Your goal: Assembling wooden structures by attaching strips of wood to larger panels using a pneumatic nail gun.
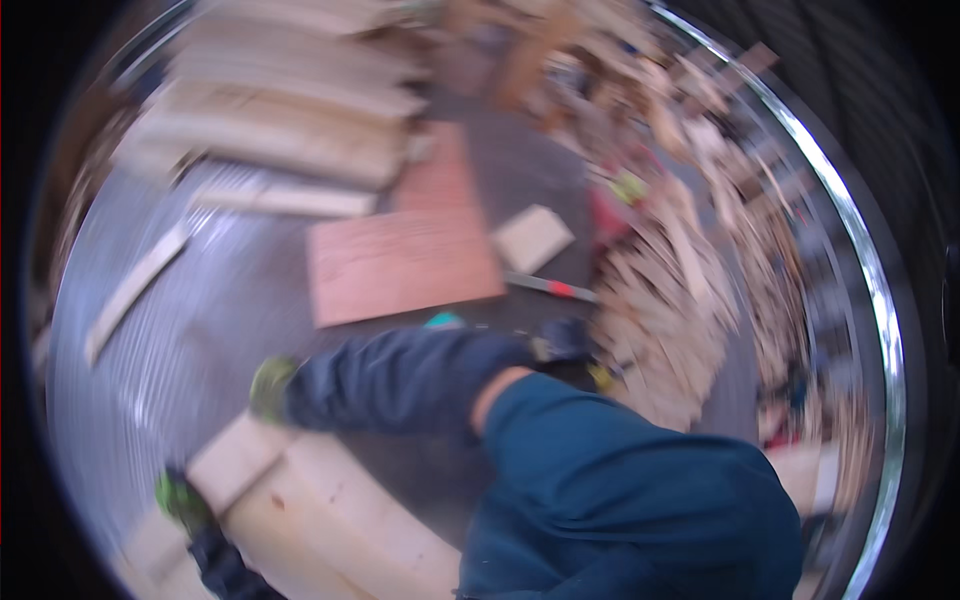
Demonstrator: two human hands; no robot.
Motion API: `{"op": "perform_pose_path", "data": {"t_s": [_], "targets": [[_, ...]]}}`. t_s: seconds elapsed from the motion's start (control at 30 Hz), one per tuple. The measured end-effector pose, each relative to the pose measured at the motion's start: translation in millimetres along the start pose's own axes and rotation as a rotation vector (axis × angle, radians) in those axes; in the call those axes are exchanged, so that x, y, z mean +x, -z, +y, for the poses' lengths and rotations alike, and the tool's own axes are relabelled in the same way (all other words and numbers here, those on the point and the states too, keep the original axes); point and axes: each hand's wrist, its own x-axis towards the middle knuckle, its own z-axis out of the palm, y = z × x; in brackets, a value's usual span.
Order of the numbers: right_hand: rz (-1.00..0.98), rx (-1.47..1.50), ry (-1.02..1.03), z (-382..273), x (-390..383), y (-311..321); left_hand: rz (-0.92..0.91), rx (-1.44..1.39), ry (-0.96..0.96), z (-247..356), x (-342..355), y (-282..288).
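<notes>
A short pale wooden block [238, 460] lies at the lower left, between my two green-gloved hands. My right hand [272, 390] is closed on its far right end, with the arm reaching across from the right in a dark sleeve cover. At the opposite end, my left hand [183, 500] is closed on the block too. Motion blur smears the fingers of both hands. Just below the block run long pale wooden boards [340, 510] with a few knots, side by side toward the lower edge.
Reddish plywood sheets [405, 265] lie ahead on a dark surface, beside a small pale wood piece [533, 238] and a thin bar with a red mark [558, 288]. Stacked boards [280, 120] stand far left. Narrow strips [135, 290] lie left. Scrap wood [665, 300] is heaped right.
</notes>
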Motion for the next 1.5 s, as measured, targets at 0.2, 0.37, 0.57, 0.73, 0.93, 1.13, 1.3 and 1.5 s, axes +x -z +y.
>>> {"op": "perform_pose_path", "data": {"t_s": [0.2,0.37,0.57,0.73,0.93,1.13,1.3,1.5], "targets": [[-0.015,0.020,-0.228,-5,-29,49,-0.129,0.263,0.123,-12,23,-1],[-0.074,0.084,-0.258,-15,-40,47,-0.276,0.240,0.233,-19,20,-14],[-0.078,0.048,-0.248,-20,-21,36,-0.072,0.236,0.135,-48,23,-24],[-0.036,0.108,-0.232,-19,-23,24,-0.155,0.213,0.176,-47,16,-23],[-0.043,0.076,-0.223,-18,-25,21,-0.208,0.235,0.220,-38,14,-18],[-0.017,0.083,-0.233,-26,-31,25,-0.268,0.253,0.274,-46,10,-9],[-0.011,0.053,-0.187,-28,-20,31,-0.084,0.265,0.228,-51,-1,-4],[0.012,0.104,-0.163,-14,-32,19,-0.155,0.173,0.178,-34,-4,-5]]}}
